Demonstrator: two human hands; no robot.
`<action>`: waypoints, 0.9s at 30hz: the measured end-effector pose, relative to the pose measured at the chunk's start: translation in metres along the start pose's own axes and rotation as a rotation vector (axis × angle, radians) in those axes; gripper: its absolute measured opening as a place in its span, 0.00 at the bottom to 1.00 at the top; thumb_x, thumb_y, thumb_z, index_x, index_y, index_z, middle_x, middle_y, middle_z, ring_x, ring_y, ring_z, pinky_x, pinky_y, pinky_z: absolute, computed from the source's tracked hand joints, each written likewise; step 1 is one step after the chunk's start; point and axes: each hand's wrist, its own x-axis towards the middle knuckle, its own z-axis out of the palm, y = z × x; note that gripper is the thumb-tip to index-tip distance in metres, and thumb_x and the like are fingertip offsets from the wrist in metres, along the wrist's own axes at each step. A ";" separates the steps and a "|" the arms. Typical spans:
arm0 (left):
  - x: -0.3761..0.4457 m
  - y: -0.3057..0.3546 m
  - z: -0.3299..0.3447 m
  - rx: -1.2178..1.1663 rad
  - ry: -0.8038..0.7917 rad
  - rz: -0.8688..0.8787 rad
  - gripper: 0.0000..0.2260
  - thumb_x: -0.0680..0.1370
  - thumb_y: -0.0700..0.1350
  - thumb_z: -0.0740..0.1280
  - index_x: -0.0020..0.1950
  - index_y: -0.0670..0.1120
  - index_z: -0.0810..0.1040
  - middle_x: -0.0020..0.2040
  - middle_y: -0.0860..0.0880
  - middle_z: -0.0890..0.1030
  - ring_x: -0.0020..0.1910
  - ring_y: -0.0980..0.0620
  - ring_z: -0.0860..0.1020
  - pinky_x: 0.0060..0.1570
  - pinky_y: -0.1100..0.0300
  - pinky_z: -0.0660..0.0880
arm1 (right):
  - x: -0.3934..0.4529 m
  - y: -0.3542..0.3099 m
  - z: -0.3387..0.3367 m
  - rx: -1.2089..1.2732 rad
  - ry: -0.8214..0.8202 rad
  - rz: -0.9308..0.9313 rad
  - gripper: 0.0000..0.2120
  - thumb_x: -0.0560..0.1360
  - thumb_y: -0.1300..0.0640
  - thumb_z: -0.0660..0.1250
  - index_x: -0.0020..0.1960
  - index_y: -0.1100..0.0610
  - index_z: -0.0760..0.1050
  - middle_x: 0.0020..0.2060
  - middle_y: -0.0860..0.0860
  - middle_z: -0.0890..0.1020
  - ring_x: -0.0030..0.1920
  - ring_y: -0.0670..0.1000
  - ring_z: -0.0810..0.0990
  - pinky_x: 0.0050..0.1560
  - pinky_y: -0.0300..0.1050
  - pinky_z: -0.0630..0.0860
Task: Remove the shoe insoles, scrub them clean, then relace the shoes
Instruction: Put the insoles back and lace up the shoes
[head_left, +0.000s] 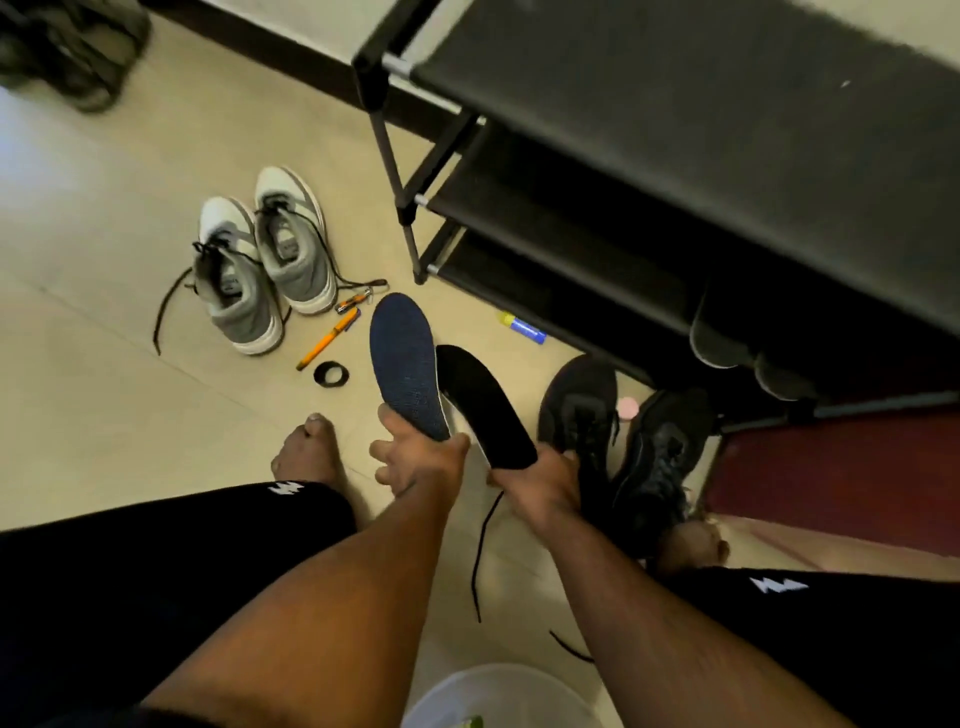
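The left hand (415, 457) pinches a dark blue textured insole (402, 358) with its other fingers spread, the right hand (535, 483) grips a black foam insole (480, 405), both above bare beige floor tiles (130, 405).

The insole (402, 364) in the left hand (415, 457) was navy, dotted; the right hand's (535, 483) insole (483, 405) black; beyond, grey-white sneakers (265, 260).

Your pale tiled floor (104, 415) carries grey-and-white sneakers (265, 260), black sneakers (618, 436), an orange pen (327, 339), a black ring (331, 374), a blue-and-yellow tube (522, 327).
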 end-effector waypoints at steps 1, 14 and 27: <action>-0.013 -0.001 -0.014 0.090 0.020 0.104 0.44 0.71 0.51 0.74 0.77 0.54 0.48 0.66 0.39 0.63 0.65 0.34 0.67 0.59 0.43 0.71 | -0.017 0.005 -0.012 0.012 0.023 -0.038 0.30 0.64 0.47 0.77 0.63 0.54 0.74 0.61 0.55 0.69 0.52 0.57 0.77 0.51 0.48 0.79; -0.072 0.078 -0.102 0.386 0.095 0.603 0.35 0.72 0.52 0.72 0.73 0.51 0.56 0.67 0.39 0.64 0.64 0.35 0.67 0.45 0.50 0.69 | -0.080 -0.010 -0.072 0.261 0.466 -0.092 0.40 0.63 0.37 0.71 0.71 0.49 0.66 0.62 0.53 0.68 0.62 0.57 0.70 0.61 0.56 0.73; 0.013 0.200 -0.033 0.397 0.063 0.741 0.31 0.73 0.51 0.73 0.70 0.52 0.59 0.67 0.38 0.66 0.65 0.36 0.68 0.50 0.48 0.77 | 0.054 -0.122 -0.086 0.552 0.549 0.074 0.38 0.68 0.46 0.75 0.70 0.54 0.60 0.64 0.57 0.65 0.62 0.62 0.72 0.55 0.53 0.73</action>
